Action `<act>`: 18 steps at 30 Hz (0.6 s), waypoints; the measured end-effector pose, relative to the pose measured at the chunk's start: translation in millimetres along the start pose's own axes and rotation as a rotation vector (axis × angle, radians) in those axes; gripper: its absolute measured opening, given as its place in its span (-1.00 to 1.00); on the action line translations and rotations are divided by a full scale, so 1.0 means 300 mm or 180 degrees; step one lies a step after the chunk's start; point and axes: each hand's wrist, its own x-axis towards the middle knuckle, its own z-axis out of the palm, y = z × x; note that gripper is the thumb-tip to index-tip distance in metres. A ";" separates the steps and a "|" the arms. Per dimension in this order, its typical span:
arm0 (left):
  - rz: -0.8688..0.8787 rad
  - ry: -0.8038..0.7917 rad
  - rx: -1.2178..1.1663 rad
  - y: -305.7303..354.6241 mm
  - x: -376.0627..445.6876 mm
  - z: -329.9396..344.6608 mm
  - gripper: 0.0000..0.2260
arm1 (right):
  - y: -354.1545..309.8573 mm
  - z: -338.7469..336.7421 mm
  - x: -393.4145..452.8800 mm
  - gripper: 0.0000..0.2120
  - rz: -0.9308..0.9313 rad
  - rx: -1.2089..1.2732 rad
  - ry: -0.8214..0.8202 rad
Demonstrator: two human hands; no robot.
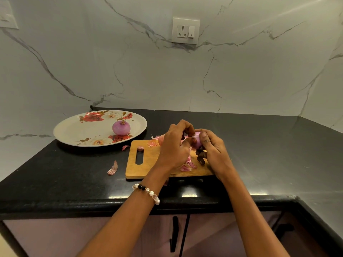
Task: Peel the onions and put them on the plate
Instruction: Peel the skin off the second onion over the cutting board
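Both hands up over the wooden cutting board, working one red onion. Right hand grips it, fingers curled round its right side, thumb on top. Left hand has fingers bent over the onion's left side, fingertips pinching at its skin. The onion is held above the board's far right part, not touching it.

Peeled onion sits on the floral plate, right of centre, root tuft up. Plate is at the worktop's far left corner, just beside the board. Another onion is partly hidden behind the left hand at the board's far edge. Skin scraps on the board under the hands; one loose peel on the worktop left of the board. Bead bracelet on the left wrist.
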 end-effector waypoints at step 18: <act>-0.0664 0.0136 -0.0641 0.005 0.010 -0.017 -0.77 | 0.004 0.001 -0.002 -0.70 -0.0051 -0.0146 0.0051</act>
